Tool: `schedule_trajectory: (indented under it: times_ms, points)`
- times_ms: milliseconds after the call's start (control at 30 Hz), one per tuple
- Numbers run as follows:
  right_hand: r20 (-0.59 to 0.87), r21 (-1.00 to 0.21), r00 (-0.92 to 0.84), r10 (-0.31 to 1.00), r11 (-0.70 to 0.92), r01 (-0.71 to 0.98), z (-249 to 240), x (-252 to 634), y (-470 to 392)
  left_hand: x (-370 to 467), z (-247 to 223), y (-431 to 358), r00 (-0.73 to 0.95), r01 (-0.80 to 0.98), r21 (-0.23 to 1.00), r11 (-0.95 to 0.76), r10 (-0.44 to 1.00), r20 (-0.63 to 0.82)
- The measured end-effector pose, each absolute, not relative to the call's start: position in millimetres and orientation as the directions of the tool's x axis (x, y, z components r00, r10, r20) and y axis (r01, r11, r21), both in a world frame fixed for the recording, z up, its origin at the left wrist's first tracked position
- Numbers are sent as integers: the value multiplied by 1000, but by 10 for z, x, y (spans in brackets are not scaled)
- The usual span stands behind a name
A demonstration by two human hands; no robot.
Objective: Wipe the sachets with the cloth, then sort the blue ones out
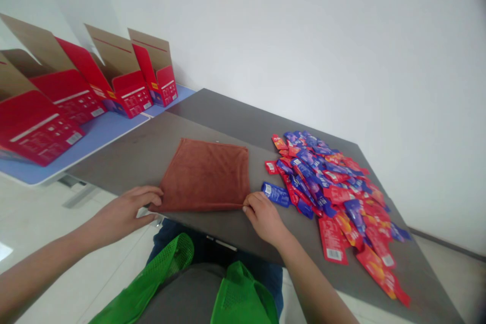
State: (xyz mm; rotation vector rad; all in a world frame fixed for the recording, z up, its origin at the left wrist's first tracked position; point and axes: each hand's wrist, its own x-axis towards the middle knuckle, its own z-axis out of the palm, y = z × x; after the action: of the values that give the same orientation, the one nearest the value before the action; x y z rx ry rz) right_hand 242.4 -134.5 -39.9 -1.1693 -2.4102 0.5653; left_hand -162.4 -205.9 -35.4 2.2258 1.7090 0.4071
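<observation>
A brown cloth [207,174] lies flat and folded on the dark grey table, its near edge along the table's front. My left hand [131,210] is at its near left corner, with the fingers on top and the thumb just below the corner, curled around it. At the near right corner, my right hand [261,212] pinches the cloth between thumb and fingers. Just right of that hand lies a single blue packet [276,194]. Beyond it spreads a heap of red and blue packets [330,182].
Several open red cardboard boxes [132,93] with raised brown flaps stand on a blue table [114,129] to the left. The grey table [235,116] sits close to a white wall [304,35]. Its front edge runs just before my body.
</observation>
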Motion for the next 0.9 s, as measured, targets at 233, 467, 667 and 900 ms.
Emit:
schedule_trajectory:
  times_ms: [233,467,667,900]
  points:
    - [91,-611,-587,804,511,605,-268,2475,-1207,-1665,-366,-1952,275,858,441,-264,961,38]
    - [-32,-586,-587,809,460,667,20,2437,-1126,-1736,-257,-1807,350,822,499,-274,934,-63]
    - [-52,-493,-613,789,513,703,239,2342,-856,-1854,133,-1340,522,797,516,-312,786,-331]
    - [-69,-409,-592,803,519,751,464,2272,-341,-1930,524,-395,459,839,397,-371,875,-154]
